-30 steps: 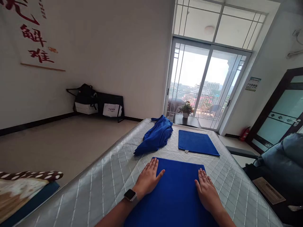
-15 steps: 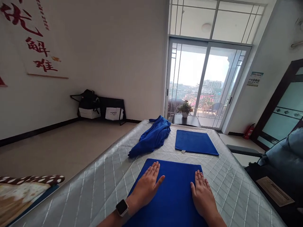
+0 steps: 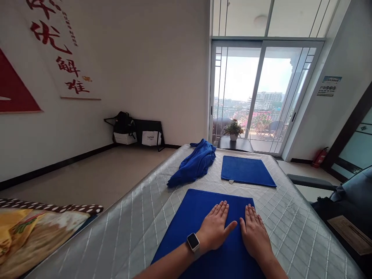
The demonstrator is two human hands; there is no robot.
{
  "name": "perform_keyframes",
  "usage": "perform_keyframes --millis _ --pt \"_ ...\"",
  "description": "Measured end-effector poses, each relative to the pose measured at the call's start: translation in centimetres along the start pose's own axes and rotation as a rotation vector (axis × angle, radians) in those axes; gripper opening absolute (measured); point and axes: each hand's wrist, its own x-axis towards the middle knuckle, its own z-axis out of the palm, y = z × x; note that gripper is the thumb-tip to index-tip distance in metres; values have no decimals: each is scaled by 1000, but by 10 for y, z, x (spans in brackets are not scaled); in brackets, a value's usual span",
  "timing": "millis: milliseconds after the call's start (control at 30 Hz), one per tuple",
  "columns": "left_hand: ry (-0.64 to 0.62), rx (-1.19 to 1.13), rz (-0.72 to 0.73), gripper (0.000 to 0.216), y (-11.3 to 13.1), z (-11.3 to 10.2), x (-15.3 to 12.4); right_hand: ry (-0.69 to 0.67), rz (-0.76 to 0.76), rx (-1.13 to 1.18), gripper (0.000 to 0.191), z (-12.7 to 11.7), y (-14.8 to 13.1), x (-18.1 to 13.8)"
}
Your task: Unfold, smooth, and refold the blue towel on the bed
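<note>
A folded blue cloth [image 3: 186,228] lies flat on the silver quilted table cover [image 3: 136,224] right in front of me. My left hand [image 3: 216,226], with a watch [image 3: 193,241] on its wrist, rests palm down on the middle of this cloth, thumb spread. Along the cloth's right edge my right hand [image 3: 255,232] lies flat too, fingers stretched forward. Neither hand grips anything. Farther off is a second folded blue cloth [image 3: 247,170] with a small white tag at its near edge. To its left sits a crumpled blue cloth [image 3: 194,162] in a loose heap.
A patterned blanket [image 3: 46,232] lies at the lower left. Dark leather seating [image 3: 354,205] stands close on the right. Beyond the far end are a small table [image 3: 236,144] with a potted plant [image 3: 233,130] and a sliding glass door [image 3: 238,81].
My left hand has slid right across the cloth, from near its left edge to the middle, close to my right hand. The camera view has turned slightly left.
</note>
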Motion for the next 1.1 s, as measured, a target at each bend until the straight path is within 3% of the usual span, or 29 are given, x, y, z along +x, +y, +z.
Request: perform_keyframes --millis 233,400,700,867,967,1100 --pt "30 95 -253 75 -98 -29 -65 8 -4 24 64 3 2 1" --pt "65 101 -278 73 -119 -30 -87 41 -14 18 64 9 4 1" --pt "104 110 -296 76 -114 -27 -85 84 -30 -84 63 -9 -1 -10" --pt "122 161 -301 81 -105 -37 -82 -28 -49 -38 64 -13 -2 -43" --pt "146 166 -214 79 -72 -40 -71 -83 -4 9 67 -7 -2 -57" --pt "33 19 47 71 1 -28 -48 -69 5 4 66 -1 -1 -58"
